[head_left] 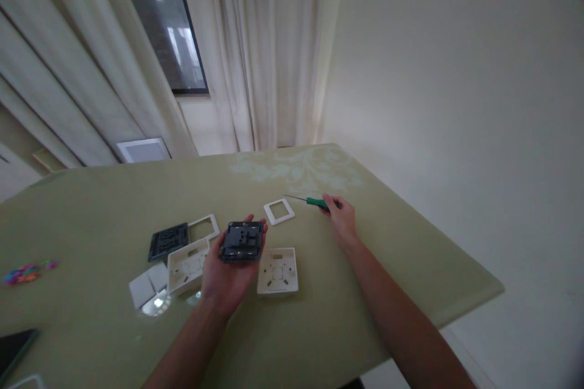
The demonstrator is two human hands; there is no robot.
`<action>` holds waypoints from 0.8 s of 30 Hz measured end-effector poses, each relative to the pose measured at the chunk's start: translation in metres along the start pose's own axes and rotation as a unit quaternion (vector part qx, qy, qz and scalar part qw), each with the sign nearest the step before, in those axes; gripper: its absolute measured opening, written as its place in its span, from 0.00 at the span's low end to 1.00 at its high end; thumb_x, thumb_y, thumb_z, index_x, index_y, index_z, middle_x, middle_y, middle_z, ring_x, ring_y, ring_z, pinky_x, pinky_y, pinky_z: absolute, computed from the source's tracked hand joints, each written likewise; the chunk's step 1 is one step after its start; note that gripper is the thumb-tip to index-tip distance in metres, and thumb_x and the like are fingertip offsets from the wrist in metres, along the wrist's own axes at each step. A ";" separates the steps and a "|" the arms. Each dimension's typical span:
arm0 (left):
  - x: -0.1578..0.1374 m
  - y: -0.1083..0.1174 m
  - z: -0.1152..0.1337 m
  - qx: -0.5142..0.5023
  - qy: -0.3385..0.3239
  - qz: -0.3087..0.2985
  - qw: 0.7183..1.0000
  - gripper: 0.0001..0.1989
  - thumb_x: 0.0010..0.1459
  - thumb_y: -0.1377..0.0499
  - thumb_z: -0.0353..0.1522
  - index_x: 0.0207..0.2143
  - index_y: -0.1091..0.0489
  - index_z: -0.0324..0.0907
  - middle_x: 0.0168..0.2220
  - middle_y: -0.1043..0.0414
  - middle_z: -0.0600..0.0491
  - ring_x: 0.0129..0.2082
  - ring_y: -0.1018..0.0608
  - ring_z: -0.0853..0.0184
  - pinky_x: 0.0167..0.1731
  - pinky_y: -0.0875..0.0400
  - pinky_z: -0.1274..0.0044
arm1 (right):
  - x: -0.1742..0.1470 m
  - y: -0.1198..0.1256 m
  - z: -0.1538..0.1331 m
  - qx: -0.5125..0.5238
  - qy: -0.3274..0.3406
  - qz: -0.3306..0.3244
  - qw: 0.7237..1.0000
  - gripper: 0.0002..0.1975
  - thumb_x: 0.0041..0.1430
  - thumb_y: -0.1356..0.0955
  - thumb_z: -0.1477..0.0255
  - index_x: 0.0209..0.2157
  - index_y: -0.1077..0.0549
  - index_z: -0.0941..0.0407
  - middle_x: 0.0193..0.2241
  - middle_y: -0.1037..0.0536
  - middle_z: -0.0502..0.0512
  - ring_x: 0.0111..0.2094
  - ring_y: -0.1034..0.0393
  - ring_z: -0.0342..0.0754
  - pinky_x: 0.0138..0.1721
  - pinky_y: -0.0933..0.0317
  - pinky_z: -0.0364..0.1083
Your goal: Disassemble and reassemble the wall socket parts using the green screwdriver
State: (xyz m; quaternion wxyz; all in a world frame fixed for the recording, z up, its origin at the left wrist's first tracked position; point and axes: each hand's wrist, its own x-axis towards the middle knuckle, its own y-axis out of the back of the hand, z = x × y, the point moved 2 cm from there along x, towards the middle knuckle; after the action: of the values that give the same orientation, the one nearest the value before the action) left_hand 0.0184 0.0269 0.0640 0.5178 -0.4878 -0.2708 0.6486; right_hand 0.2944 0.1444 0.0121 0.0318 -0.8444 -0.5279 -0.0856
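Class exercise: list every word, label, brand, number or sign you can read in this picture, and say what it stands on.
None can be read. The dark switch module in the left hand, the white boxes and the green screwdriver at the right hand show no legible marking; any moulded lettering is too small and blurred.

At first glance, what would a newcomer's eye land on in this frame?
The left hand at table centre, holding up a dark switch module. Beyond it, the right hand rests on a green-handled screwdriver. White back boxes and frames lie scattered around on the olive tablecloth.
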 end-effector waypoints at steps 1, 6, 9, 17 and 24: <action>0.001 0.002 0.000 -0.013 -0.004 0.010 1.000 0.29 0.74 0.53 0.33 0.71 0.38 0.26 0.54 0.20 0.26 0.49 0.12 0.48 0.44 0.13 0.66 | 0.002 0.000 0.008 -0.010 -0.013 -0.003 1.000 0.17 0.70 0.28 0.58 0.46 0.22 0.60 0.43 0.18 0.58 0.41 0.20 0.52 0.44 0.22 0.53; 0.007 0.017 0.001 -0.075 -0.021 0.039 0.996 0.27 0.75 0.54 0.31 0.72 0.37 0.33 0.53 0.18 0.32 0.49 0.12 0.50 0.45 0.12 0.64 | 0.011 0.004 0.025 -0.094 -0.012 -0.005 0.995 0.19 0.72 0.28 0.63 0.59 0.27 0.56 0.57 0.24 0.61 0.52 0.23 0.56 0.52 0.25 0.59; 0.010 0.024 0.003 -0.101 -0.030 0.039 0.994 0.27 0.74 0.53 0.30 0.72 0.38 0.34 0.55 0.19 0.32 0.51 0.13 0.50 0.46 0.13 0.63 | 0.012 0.003 0.026 -0.154 0.023 -0.017 0.988 0.19 0.72 0.28 0.63 0.59 0.26 0.56 0.57 0.23 0.61 0.52 0.23 0.55 0.52 0.25 0.58; 0.012 0.028 0.001 -0.106 -0.032 0.032 0.993 0.28 0.72 0.51 0.29 0.72 0.37 0.35 0.60 0.22 0.31 0.53 0.14 0.48 0.46 0.13 0.61 | -0.010 -0.010 0.001 -0.219 0.161 -0.080 0.959 0.13 0.63 0.25 0.61 0.39 0.21 0.58 0.41 0.20 0.62 0.46 0.24 0.59 0.54 0.30 0.62; 0.010 0.030 -0.007 -0.086 -0.014 0.000 0.996 0.27 0.71 0.53 0.28 0.68 0.31 0.36 0.54 0.18 0.34 0.49 0.12 0.50 0.46 0.14 0.61 | -0.082 -0.035 -0.058 -0.159 0.320 -0.277 0.892 0.43 0.51 0.21 0.44 0.62 0.26 0.52 0.60 0.22 0.62 0.62 0.29 0.60 0.67 0.37 0.56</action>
State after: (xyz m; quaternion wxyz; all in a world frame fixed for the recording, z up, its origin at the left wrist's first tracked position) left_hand 0.0127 0.0255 0.0323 0.4694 -0.5214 -0.3331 0.6299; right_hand 0.2213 0.0789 0.0534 0.0395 -0.5846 -0.6808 -0.4395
